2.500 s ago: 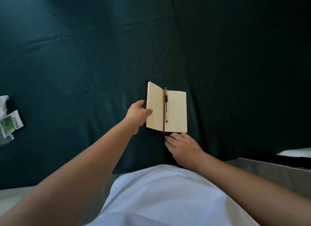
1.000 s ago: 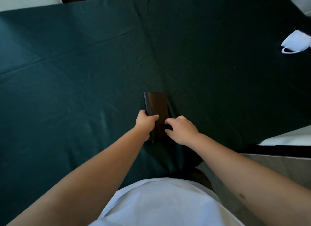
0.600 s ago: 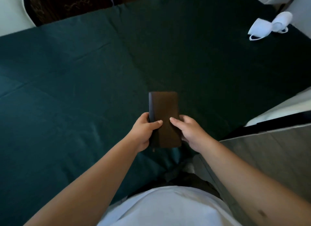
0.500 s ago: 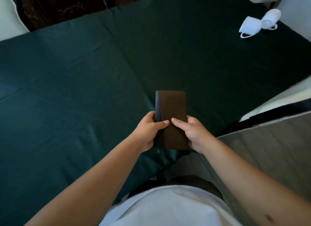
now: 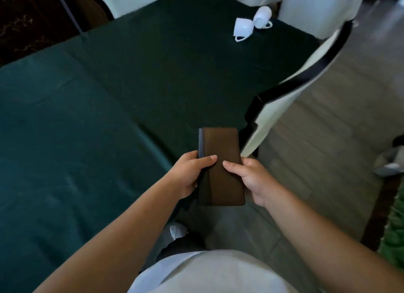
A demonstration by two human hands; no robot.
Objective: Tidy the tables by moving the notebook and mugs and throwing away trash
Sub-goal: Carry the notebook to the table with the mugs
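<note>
A closed brown notebook (image 5: 220,161) is held in the air in front of me, past the near edge of the table with the dark green cloth (image 5: 109,100). My left hand (image 5: 192,172) grips its left side with the thumb on the cover. My right hand (image 5: 247,179) grips its right side, thumb also on top. Two white mugs (image 5: 251,26) lie tipped on their sides at the table's far right corner, touching each other.
A white chair with a black band (image 5: 290,91) stands against the table's right side. More white chairs (image 5: 317,6) stand beyond the far edge. Grey wood floor (image 5: 317,157) lies to the right, with a grey shoe (image 5: 389,161) and a green rug (image 5: 393,233).
The notebook, open with a pen inside, got closed and lifted off the cloth in both hands. My view swung right and back, bringing the mugs, chair and floor into sight.
</note>
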